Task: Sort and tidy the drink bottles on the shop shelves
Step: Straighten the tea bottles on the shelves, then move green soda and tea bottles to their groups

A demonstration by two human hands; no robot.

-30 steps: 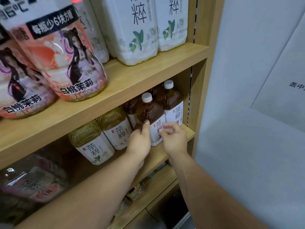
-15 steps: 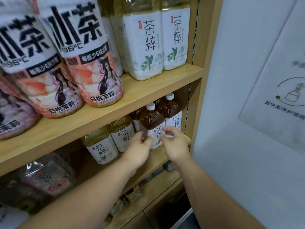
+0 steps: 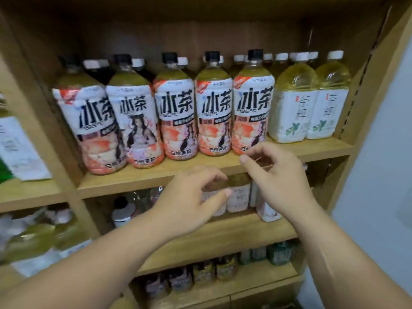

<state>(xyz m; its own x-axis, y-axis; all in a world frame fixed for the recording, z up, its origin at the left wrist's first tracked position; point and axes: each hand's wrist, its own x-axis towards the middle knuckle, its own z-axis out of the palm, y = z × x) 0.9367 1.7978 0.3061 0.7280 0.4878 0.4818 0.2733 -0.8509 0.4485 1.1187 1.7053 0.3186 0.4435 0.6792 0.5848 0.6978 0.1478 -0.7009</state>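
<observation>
Several pink-and-white peach tea bottles (image 3: 213, 112) with black caps stand in a row on the upper shelf (image 3: 156, 175); one of them (image 3: 138, 121) shows a different side of its label. Two pale green tea bottles (image 3: 294, 103) with white caps stand at the row's right end. My left hand (image 3: 189, 204) hovers in front of the shelf below, fingers loosely curled, holding nothing. My right hand (image 3: 276, 172) is raised at the upper shelf's front edge, just below the rightmost peach bottle (image 3: 253, 108), fingers loosely bent and empty. Brown tea bottles (image 3: 238, 195) on the lower shelf are partly hidden behind both hands.
A white wall (image 3: 379, 175) borders the shelf unit's right upright. Smaller bottles (image 3: 211, 273) fill the lowest shelf. Another shelf bay at the left holds blurred green and white packs (image 3: 20, 150).
Both hands have let go of the brown bottle on the lower shelf and risen toward the upper shelf. The view has tilted up, showing the whole peach tea row.
</observation>
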